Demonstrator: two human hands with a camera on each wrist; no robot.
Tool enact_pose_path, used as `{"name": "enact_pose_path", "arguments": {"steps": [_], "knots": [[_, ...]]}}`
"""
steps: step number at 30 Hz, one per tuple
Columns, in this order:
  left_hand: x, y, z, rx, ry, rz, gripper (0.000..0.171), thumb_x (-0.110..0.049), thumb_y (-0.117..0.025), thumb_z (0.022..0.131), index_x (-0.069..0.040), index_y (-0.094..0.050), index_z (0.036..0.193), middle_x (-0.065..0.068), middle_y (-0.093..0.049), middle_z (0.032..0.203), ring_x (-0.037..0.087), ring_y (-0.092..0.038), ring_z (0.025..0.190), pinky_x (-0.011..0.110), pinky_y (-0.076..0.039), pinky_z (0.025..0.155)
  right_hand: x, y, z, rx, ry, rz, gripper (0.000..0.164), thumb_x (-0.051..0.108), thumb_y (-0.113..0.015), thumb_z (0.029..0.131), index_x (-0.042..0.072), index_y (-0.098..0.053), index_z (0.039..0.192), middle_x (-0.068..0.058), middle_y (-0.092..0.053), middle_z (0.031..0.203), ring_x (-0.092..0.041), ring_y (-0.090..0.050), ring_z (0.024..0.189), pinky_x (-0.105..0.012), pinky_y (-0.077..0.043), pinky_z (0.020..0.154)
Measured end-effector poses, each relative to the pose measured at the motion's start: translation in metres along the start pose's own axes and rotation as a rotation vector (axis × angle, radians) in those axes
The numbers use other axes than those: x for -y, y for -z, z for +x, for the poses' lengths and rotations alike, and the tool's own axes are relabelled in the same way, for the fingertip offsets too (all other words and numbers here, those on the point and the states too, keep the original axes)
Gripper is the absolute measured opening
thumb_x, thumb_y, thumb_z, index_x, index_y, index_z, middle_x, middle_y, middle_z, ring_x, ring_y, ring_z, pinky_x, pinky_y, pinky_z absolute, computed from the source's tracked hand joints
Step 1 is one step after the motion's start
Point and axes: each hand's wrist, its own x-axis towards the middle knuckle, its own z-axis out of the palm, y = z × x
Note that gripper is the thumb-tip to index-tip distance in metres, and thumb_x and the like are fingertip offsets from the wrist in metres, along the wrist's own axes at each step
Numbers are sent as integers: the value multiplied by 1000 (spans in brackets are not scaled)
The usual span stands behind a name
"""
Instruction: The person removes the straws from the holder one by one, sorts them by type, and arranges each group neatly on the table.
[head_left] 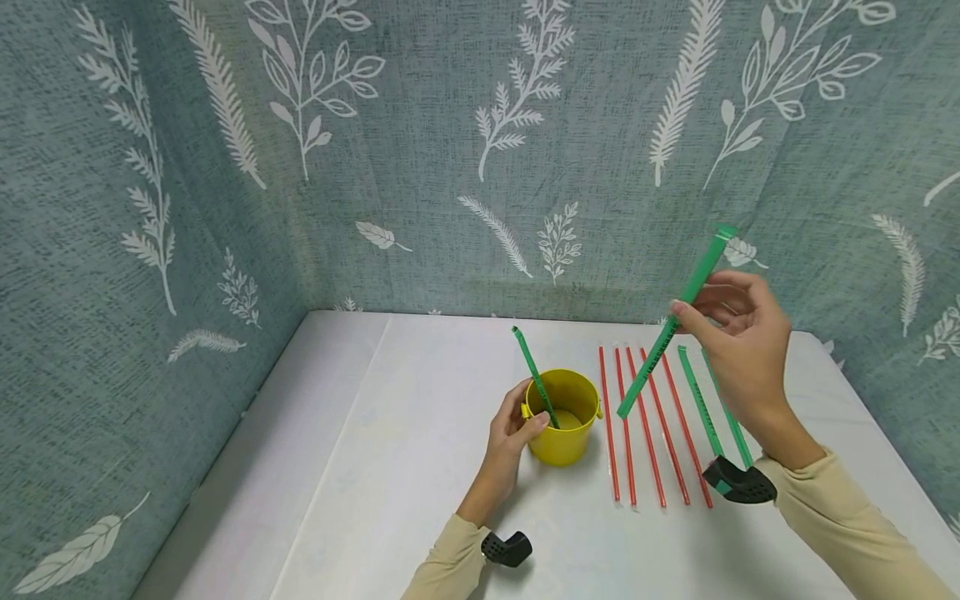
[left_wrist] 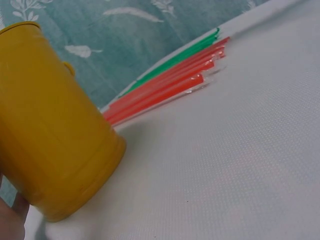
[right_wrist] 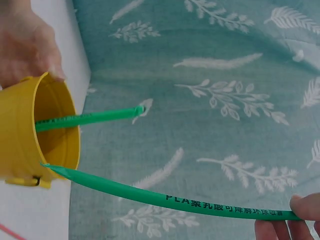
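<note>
A small yellow bucket (head_left: 561, 450) stands on the white table, and my left hand (head_left: 510, 437) grips its near left side with the thumb at the rim. One green wrapped straw (head_left: 531, 362) leans inside it, its top poking out above the rim. Up and to the right, my right hand (head_left: 738, 350) pinches another green wrapped straw (head_left: 693, 287) between thumb and fingers. That straw slants down toward the bucket; in the right wrist view dark print runs along its green wrapper (right_wrist: 150, 200), and its far tip appears near the bucket's rim (right_wrist: 77, 145).
Several red straws (head_left: 648, 400) in clear wrappers lie side by side to the right of the bucket. Two more green straws (head_left: 699, 396) lie beyond them, partly behind my right hand and wrist. Patterned teal cloth (head_left: 420, 167) hangs behind the white table (head_left: 360, 500).
</note>
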Motion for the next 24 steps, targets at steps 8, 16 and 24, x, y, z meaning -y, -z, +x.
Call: {"name": "enact_pose_path", "arguments": {"steps": [8, 16, 24], "knots": [[1, 1, 0, 12, 0, -5, 49, -23, -54, 85, -26, -37, 131, 3, -41, 131, 19, -40, 115, 33, -31, 96, 4, 19, -6, -47, -53, -89, 42, -12, -64, 70, -5, -50, 109, -16, -56, 90, -19, -61, 76, -25, -50, 59], [-16, -3, -4, 40, -6, 14, 49, -19, -51, 87, -20, -34, 133, 9, -38, 133, 19, -39, 117, 33, -30, 97, -2, 41, -10, -48, -51, -216, 41, -13, -63, 70, -7, -51, 109, -14, -57, 91, -15, -60, 73, -21, -49, 57], [-22, -5, -5, 21, 2, 19, 49, -21, -52, 87, -18, -35, 133, 11, -38, 132, 19, -39, 116, 34, -30, 97, -8, 59, -15, -43, -67, -463, 39, -8, -65, 71, -4, -54, 108, -6, -60, 86, -10, -60, 70, -20, -49, 53]]}}
